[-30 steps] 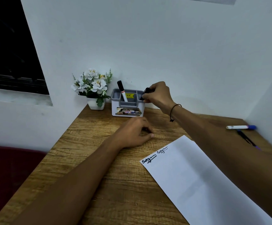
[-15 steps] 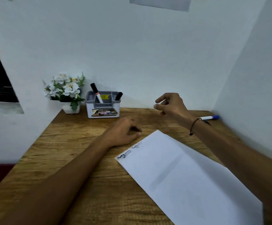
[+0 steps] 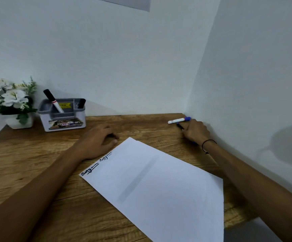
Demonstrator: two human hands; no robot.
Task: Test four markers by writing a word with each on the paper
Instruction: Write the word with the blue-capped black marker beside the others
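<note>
A white sheet of paper (image 3: 159, 189) lies at an angle on the wooden table (image 3: 28, 154), with two short dark words (image 3: 96, 165) at its upper left edge. My left hand (image 3: 98, 142) rests palm down by that edge, fingers loosely curled, holding nothing. My right hand (image 3: 196, 131) is in the far right corner, its fingers closed over a dark marker (image 3: 180, 126) that lies on the table; only the black tip and a blue bit show. A white marker with a blue cap (image 3: 178, 120) lies just beyond it. Two black-capped markers (image 3: 52, 100) (image 3: 81, 103) stand in the holder.
The grey and white holder (image 3: 63, 121) stands at the back left, against the wall. A white pot of white flowers (image 3: 10, 102) is to its left. White walls close off the table at the back and the right.
My right hand let go of the black marker in the holder, swung right across the table and came down on the dark marker in the corner. The view turned right. My left hand stayed put.
</note>
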